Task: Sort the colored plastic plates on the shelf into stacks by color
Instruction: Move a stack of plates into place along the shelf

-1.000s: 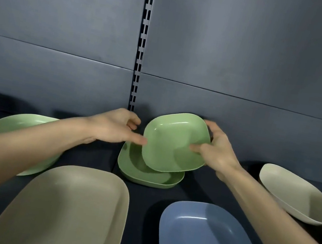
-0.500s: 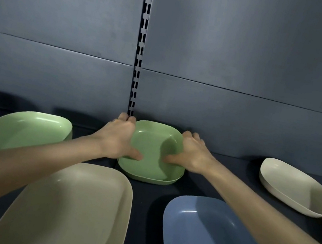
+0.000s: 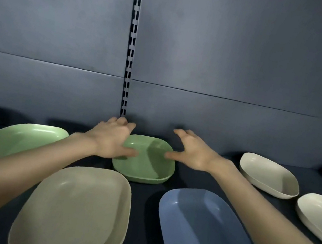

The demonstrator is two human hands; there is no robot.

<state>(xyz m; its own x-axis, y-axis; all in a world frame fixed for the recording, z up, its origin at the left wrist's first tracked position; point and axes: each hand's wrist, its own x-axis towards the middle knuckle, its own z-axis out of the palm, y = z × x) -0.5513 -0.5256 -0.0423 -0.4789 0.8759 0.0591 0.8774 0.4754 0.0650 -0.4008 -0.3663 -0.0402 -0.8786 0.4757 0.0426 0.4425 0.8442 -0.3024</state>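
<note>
Lifted off the green stack [image 3: 144, 162] at the shelf's back, the right hand [image 3: 193, 154] spreads its grip wide; the left hand [image 3: 110, 140] rests slack-fingered on the rim, nearer the large green plate [image 3: 17, 139] leftward.

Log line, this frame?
left hand: open, thumb over small green plate | right hand: open, at its rim | plate on shelf

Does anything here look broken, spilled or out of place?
Nothing is broken or spilled. The big green plate lies apart from the small green plate, not stacked with it, so the colours look unsorted.
</note>
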